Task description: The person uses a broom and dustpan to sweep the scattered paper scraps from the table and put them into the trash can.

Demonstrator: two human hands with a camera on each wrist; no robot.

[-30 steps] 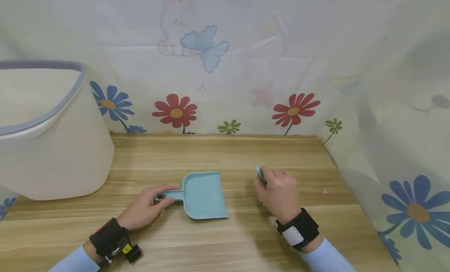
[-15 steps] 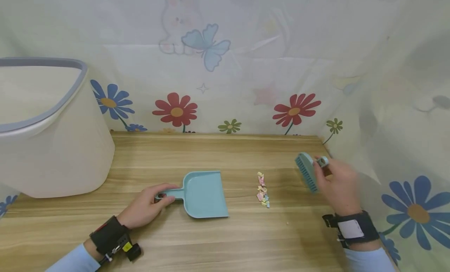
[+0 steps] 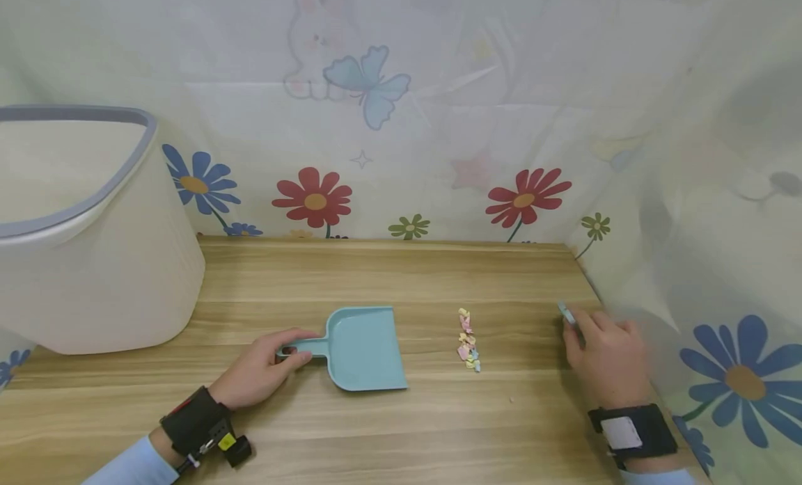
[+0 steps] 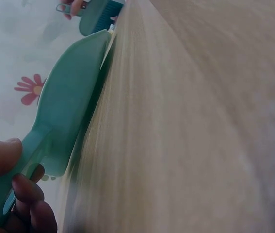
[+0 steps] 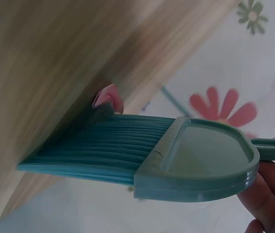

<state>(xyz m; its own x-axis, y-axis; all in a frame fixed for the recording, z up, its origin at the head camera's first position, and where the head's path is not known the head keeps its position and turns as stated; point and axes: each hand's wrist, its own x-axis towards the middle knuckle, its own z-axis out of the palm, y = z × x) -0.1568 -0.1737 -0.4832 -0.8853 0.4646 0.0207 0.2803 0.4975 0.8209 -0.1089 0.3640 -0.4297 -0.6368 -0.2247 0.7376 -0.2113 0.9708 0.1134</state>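
My left hand grips the handle of a light-blue dustpan, which lies on the table with its straight edge facing right. Its thumb and curled fingers show round the handle in the left wrist view. At the table's right side, my right hand holds a matching small brush, bristles down on the wood. In the head view the hand hides most of that brush. A pink scrap sits right by the bristle tips. Between pan and brush lies a narrow row of pastel scraps.
A tall white bin with a grey rim stands on the table at the left. Flower-printed sheeting rises along the back and right edges of the wooden table. A tiny speck lies nearer the front.
My right hand has lifted the brush away from the scrap row, uncovering it, and set it down farther right, where a lone scrap showed earlier. The left hand and dustpan stay put.
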